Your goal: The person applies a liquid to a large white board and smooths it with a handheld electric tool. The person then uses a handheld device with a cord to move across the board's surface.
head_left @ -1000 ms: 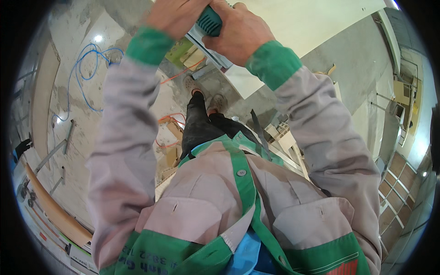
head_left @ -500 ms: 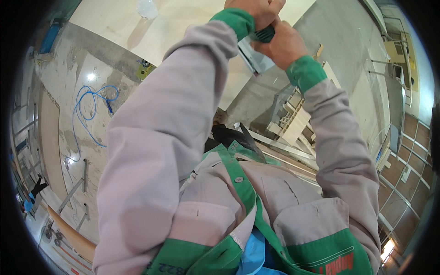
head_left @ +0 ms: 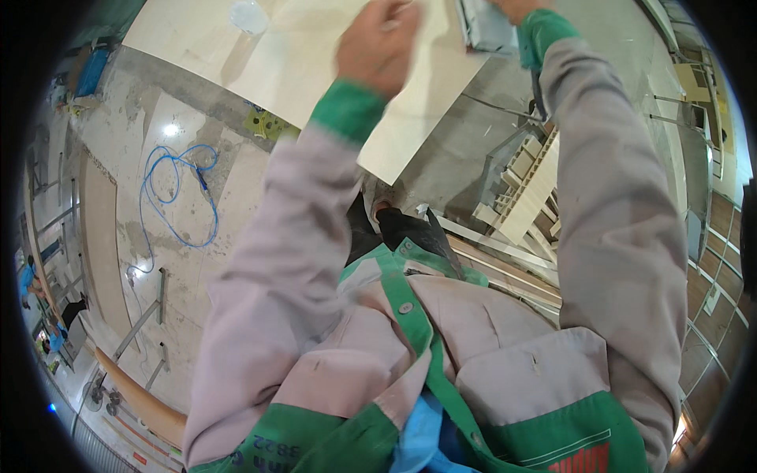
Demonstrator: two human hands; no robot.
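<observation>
Hands apart now: the left hand (head_left: 380,49), curled and blurred, over the pale board (head_left: 185,35); the grey flat tool (head_left: 487,27) at the board's right edge, right hand (head_left: 524,6) nearer, just beside it. Grip, long axis? Cropped, can't tell.

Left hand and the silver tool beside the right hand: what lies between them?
In the head view, a bare stretch of the pale board shows between the left hand and the silver tool.
</observation>
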